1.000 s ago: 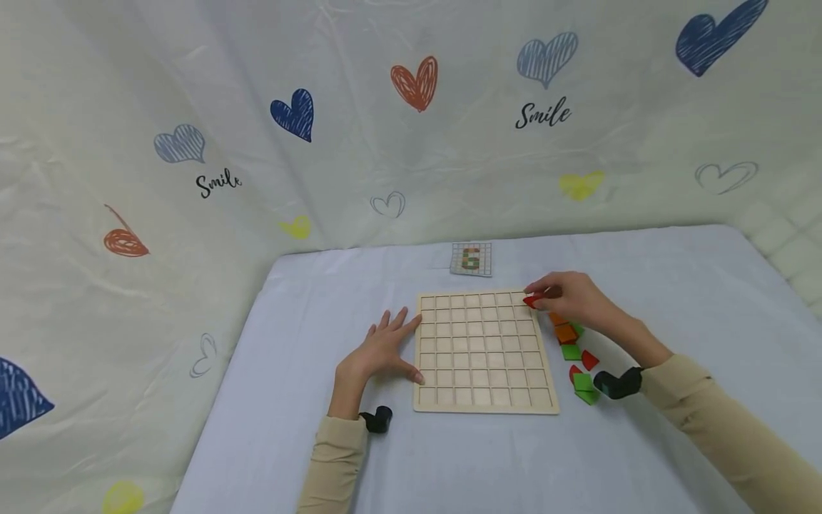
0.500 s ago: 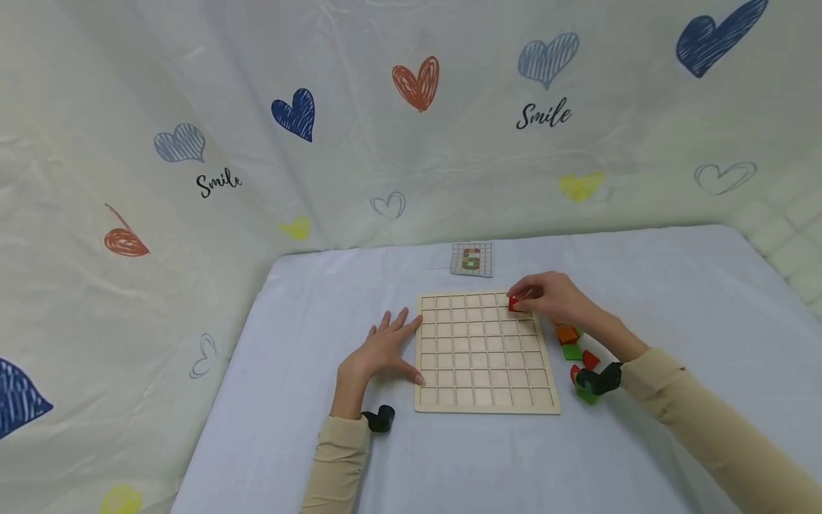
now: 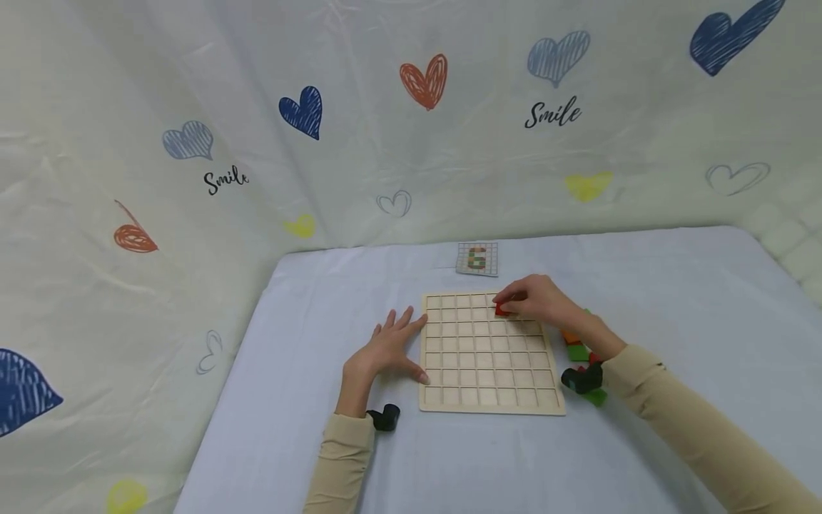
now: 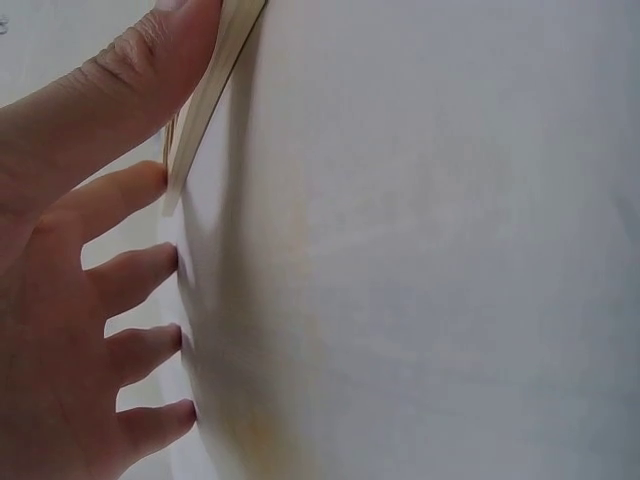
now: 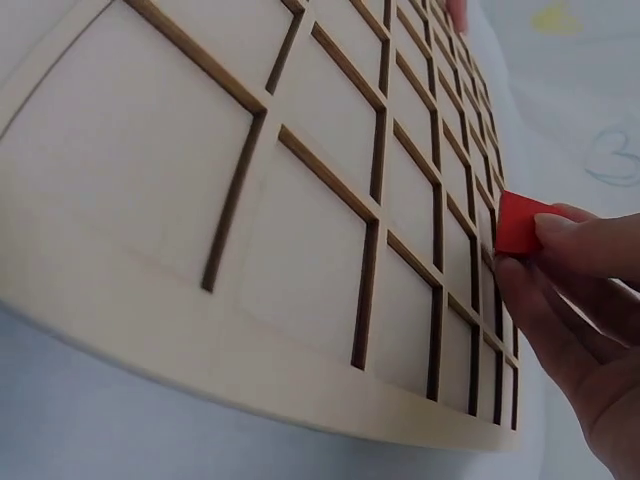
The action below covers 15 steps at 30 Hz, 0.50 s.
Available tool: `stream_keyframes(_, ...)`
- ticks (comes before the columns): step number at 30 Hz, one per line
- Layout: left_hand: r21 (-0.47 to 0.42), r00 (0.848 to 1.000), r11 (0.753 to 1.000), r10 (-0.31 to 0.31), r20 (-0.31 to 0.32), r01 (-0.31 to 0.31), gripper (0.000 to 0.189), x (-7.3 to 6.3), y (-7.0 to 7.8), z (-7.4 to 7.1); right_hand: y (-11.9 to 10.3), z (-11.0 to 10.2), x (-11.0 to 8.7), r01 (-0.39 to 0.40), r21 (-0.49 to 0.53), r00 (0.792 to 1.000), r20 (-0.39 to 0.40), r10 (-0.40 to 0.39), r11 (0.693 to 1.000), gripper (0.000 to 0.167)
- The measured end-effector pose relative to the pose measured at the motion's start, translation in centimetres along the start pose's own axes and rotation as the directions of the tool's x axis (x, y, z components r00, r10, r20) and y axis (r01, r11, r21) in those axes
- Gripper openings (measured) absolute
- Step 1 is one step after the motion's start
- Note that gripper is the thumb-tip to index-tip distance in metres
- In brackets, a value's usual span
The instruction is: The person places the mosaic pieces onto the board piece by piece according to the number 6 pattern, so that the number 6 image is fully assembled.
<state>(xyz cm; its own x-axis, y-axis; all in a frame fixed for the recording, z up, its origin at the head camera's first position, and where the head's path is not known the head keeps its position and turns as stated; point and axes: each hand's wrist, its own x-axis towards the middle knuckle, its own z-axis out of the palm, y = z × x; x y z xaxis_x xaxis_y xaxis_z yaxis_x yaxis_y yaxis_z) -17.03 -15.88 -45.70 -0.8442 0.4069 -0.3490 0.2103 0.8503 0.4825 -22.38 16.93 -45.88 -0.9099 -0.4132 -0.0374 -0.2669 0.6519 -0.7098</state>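
Observation:
A pale wooden grid board (image 3: 494,360) lies on the white-covered table, its cells bare in view. My left hand (image 3: 385,353) is spread at the board's left side, thumb and index fingertip on the edge; in the left wrist view the other fingertips (image 4: 160,260) reach down to the cloth beside it. Over the top row, right of the middle, my right hand (image 3: 536,298) pinches a small red tile (image 5: 517,222) between thumb and fingers. The right wrist view shows the tile tilted, close over the far cells; fingers cover part of it.
Right of the board lie loose orange tiles (image 3: 570,337), green tiles (image 3: 578,353) and red pieces (image 3: 594,358), partly hidden by my right forearm. A small card (image 3: 477,258) with a coloured grid pattern lies behind the board. A heart-printed sheet (image 3: 359,164) hangs beyond the table.
My right hand has moved left with the red tile, from the board's top right corner along the top row. The left hand stays at the board's edge. The head view has shifted slightly.

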Motion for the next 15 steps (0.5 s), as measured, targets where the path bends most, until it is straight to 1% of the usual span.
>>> stream_keyframes(3,-0.007,1.000,1.000,-0.004,0.007,0.004,0.118,0.1,0.1,0.0,-0.1,0.2,0.2,0.020,-0.015,1.000,-0.004,-0.020,1.000,0.019)
stream_keyframes(10,-0.018,1.000,1.000,-0.013,0.017,0.013,0.119,0.0,0.2,-0.1,-0.4,0.9,0.6,0.102,-0.049,0.995,0.002,-0.102,0.994,0.014)
stream_keyframes(15,-0.015,1.000,1.000,-0.011,0.017,0.012,0.119,0.0,0.1,0.0,-0.7,1.1,0.8,0.097,-0.056,0.995,0.019,-0.097,0.994,0.013)
